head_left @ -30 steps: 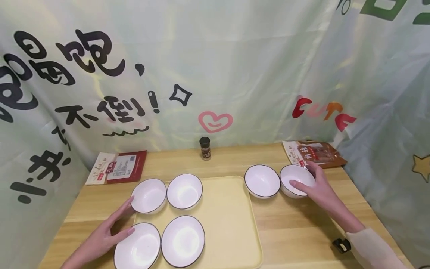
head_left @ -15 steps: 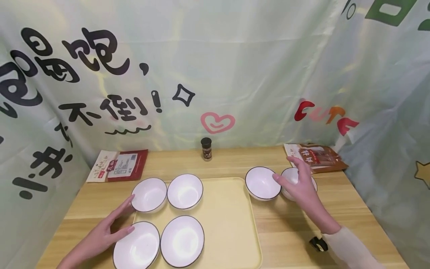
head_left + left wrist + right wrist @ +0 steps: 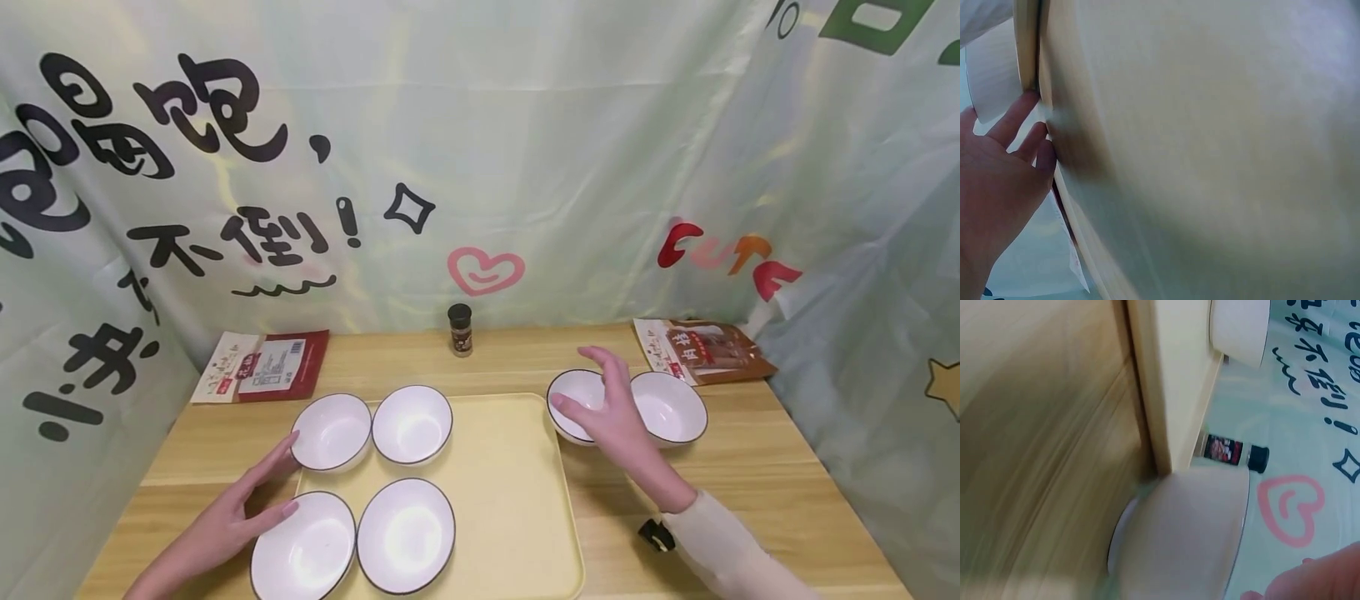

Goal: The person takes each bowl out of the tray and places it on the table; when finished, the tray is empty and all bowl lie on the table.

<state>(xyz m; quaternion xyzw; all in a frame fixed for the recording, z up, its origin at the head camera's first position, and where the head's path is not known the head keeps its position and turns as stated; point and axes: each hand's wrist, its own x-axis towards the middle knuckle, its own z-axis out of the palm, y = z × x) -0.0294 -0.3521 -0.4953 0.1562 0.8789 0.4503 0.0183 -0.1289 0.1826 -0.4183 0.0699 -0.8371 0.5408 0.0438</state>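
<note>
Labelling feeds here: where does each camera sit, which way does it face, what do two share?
Head: worn on the head, facing forward and down at bowls, tray and backdrop; left hand, right hand and sleeve show.
Left wrist: on that wrist, facing blurred tabletop; left hand at image left.
Right wrist: on that wrist, facing tabletop, a bowl and backdrop; right hand partly at lower right.
Head and right wrist share the shaker and heart.

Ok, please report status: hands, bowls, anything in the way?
Left hand open beside two leftmost bowls on tray. Right hand open over inner white bowl, right of tray. Possible obstacle: neighbouring bowl, close on its right.
</note>
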